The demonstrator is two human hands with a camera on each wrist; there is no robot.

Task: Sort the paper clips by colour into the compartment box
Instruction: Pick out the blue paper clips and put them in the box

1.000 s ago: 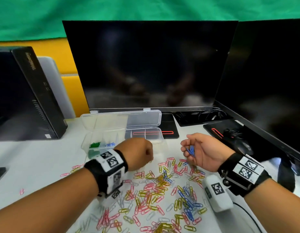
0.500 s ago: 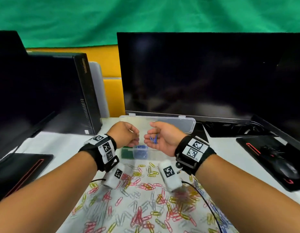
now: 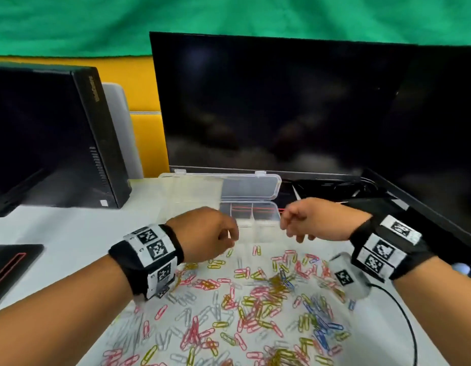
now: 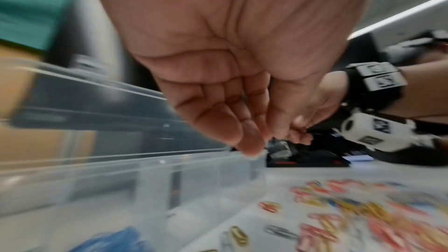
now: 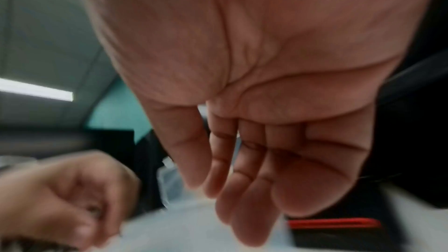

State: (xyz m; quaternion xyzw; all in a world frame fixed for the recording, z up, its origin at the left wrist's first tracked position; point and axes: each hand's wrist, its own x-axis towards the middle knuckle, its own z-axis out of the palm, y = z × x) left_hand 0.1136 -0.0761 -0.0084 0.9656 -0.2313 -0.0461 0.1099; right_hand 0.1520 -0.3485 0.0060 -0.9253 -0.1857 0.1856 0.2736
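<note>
A clear compartment box (image 3: 263, 216) stands open behind the pile, its lid (image 3: 224, 186) folded back; blue clips (image 4: 116, 240) lie in one compartment. Mixed pink, yellow, blue and silver paper clips (image 3: 255, 299) cover the white table. My left hand (image 3: 230, 237) hovers at the box's near edge with its fingers curled, thumb meeting fingertips (image 4: 252, 147); a pale sliver, likely silver clips, shows in the pinch. My right hand (image 3: 297, 233) hangs over the box's right end, its fingers (image 5: 242, 208) relaxed and empty.
A large dark monitor (image 3: 282, 107) rises just behind the box, a second screen (image 3: 440, 154) to the right. A black computer case (image 3: 57, 141) stands at left, a black pad (image 3: 10, 262) near the left edge. A black cable (image 3: 403, 313) runs by my right wrist.
Half a second ago my right hand held blue clips above the box; now it is empty and has moved right. My left hand stays curled near the box's front.
</note>
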